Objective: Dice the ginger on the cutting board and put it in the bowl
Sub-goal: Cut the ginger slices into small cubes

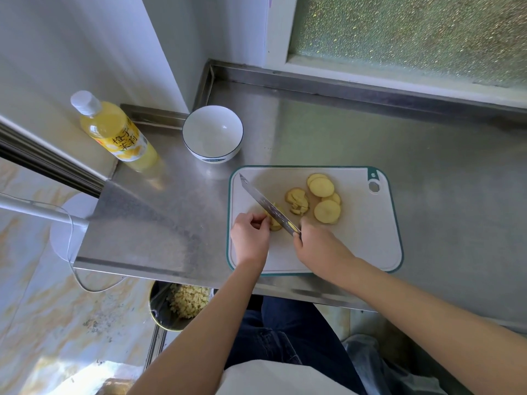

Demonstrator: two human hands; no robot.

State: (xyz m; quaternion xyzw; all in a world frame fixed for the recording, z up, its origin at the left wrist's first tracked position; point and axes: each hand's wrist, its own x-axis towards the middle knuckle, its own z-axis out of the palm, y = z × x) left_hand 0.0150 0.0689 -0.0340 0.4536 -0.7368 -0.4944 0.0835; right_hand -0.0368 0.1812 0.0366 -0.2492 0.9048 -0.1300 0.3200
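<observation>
At the far left of the counter (342, 132) stands a bottle (114, 132), which plays no part here. Just right of it is the bowl (212, 134), white inside and holding no ginger yet, near the cutting board (365, 246) but apart from it. You are in the dicing step. Your left hand (251, 235) has its fingers curled down, pinching the ginger piece (275, 223) at the board's left side. The knife (268, 205) lies slantwise across that piece, tip toward the bowl. Your right hand (319, 246) is clenched round the handle. To the right lie a part-cut slice (298, 201) and several round slices (326, 210), whole and overlapping.

My judgement: little is diced and most is left. Next, keep your left fingertips tucked back from the blade, cut down through the held piece, then draw the next slice in
</observation>
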